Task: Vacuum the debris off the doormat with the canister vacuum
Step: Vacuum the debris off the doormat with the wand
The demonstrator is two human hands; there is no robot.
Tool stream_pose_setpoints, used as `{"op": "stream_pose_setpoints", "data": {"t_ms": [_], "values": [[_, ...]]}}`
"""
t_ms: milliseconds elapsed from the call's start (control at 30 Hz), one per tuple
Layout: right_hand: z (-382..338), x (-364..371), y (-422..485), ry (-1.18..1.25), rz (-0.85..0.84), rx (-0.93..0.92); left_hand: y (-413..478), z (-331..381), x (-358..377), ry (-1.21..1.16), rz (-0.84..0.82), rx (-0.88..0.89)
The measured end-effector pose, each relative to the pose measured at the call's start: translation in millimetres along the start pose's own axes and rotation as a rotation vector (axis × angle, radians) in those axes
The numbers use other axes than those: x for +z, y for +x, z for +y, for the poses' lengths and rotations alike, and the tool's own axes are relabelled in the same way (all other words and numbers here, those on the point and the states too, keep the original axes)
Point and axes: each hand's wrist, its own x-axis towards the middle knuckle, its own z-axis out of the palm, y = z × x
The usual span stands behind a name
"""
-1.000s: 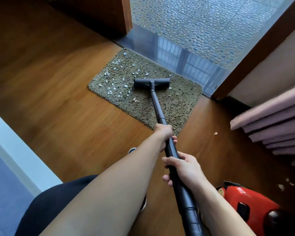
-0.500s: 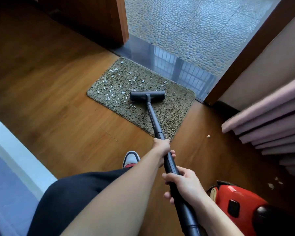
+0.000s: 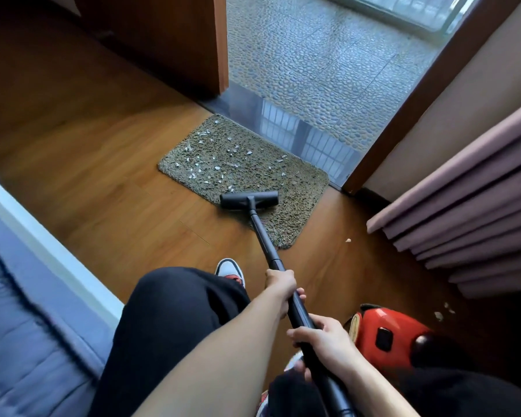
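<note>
One shaggy, olive, round-cornered mat point(image 3: 295, 188) lies on the wood floor point(image 3: 103, 182) at the threshold. Many white angular chips point(image 3: 215, 167) dot its far-left part. One black T-shaped nozzle point(image 3: 248, 199) straddles its near edge. Two hands clamp the rigid black tube point(image 3: 265, 239): left hand point(image 3: 278, 282) ahead, right hand point(image 3: 325, 335) behind. One glossy red canister point(image 3: 382, 332) sits at right.

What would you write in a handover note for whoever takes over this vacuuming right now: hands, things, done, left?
Left hand grips the vacuum wand higher up; right hand grips it lower down.
Floor head sits on the near edge of the doormat; red canister stands on the floor at right.
Done: the mat's right part looks mostly clear.
Left: white debris across its left and far part.
</note>
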Motion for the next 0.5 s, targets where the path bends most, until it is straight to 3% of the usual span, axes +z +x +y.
{"op": "stream_pose_setpoints", "data": {"t_ms": [500], "values": [[-46, 18, 55, -0.126, -0.066, -0.018, 37, 53, -26, -0.099, 0.113, 0.024]]}}
